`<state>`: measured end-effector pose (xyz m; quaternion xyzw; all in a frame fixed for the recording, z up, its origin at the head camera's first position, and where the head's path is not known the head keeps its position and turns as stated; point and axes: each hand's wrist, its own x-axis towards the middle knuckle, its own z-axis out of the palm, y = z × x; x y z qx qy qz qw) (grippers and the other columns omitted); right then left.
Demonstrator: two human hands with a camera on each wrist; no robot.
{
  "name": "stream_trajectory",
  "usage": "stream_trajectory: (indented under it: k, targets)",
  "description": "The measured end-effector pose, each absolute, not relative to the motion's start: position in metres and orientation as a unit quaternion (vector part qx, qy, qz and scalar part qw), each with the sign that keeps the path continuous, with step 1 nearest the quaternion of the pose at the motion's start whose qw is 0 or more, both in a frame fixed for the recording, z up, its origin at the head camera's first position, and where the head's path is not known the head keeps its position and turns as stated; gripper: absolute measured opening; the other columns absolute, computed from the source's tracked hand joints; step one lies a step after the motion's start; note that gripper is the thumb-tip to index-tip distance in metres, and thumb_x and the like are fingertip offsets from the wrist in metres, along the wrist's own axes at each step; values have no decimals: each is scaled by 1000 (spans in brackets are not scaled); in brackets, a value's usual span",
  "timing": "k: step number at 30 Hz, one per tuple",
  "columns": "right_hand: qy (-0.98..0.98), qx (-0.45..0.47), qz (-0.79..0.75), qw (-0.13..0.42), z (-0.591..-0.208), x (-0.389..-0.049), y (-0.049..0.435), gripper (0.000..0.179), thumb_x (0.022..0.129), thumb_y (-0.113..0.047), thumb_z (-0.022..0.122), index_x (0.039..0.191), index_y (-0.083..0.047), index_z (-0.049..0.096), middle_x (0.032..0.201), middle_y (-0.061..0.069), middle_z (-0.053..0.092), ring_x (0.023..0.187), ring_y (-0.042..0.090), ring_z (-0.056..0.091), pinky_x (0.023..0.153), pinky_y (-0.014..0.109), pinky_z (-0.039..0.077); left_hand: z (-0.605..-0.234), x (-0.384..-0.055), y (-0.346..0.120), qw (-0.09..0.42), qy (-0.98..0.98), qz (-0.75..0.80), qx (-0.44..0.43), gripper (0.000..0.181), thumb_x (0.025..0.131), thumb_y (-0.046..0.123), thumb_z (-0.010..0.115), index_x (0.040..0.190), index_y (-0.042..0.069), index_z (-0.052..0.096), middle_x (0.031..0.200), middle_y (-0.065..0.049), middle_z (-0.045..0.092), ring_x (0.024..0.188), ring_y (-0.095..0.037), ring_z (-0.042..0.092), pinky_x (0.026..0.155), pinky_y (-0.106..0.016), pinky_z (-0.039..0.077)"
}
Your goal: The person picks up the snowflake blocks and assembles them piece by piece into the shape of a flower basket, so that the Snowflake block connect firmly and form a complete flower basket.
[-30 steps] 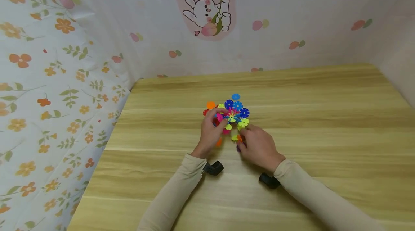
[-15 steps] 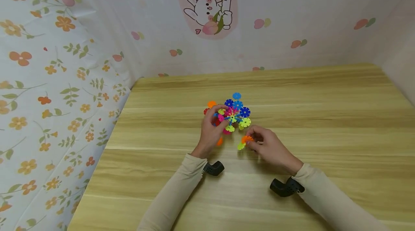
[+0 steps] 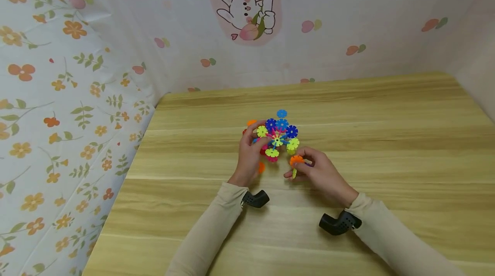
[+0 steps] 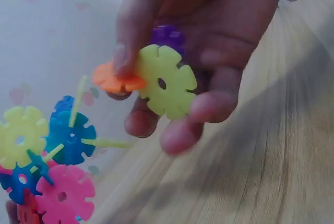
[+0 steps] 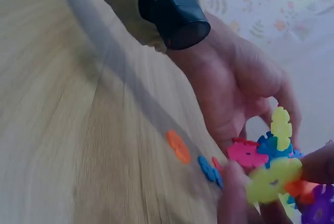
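Note:
My left hand (image 3: 247, 157) grips a cluster of interlocking snowflake discs (image 3: 277, 140) in blue, pink, yellow and red, thumb and fingers at its left side. To the right of it, my right hand (image 3: 325, 177) pinches an orange disc (image 3: 296, 159) between thumb and finger. A yellow disc (image 4: 168, 91) and a purple disc (image 4: 168, 37) sit against that orange one in the left wrist view and appear joined to it. The right hand's pieces are apart from the cluster in the head view. Part of the cluster is hidden behind my left fingers.
An orange disc (image 5: 178, 146) and a blue disc (image 5: 210, 171) lie on the wooden table (image 3: 386, 147). A light blue disc (image 3: 282, 113) shows beyond the cluster. Printed cloth (image 3: 328, 5) hangs behind the table and on its left.
My right hand has drawn back to the right from the cluster's lower edge with the small joined discs, then turned them. The left hand stays in place, the cluster tilting slightly.

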<state>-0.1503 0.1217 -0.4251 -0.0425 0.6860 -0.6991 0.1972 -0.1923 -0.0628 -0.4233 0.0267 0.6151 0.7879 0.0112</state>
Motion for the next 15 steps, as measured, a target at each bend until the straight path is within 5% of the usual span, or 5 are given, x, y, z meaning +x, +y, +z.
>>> stream_trajectory:
  k: [8,15]
  targets:
    - [670,19,-718,187,-430,-153,121,23,90,-7,61,106,8,52,100,23,53,86,31,57,71,39,54,-442,-201,-63,18,581,814,20,37,91,4,55,128,7,54,127,-12,45,112,-27,46,95,-35,42]
    - [696,27,-692,190,-433,-157,122,33,88,-5,62,115,8,48,102,16,51,85,27,54,70,36,53,-443,-202,-60,7,606,796,8,33,89,2,57,122,7,58,122,-8,48,106,-25,51,89,-31,47]
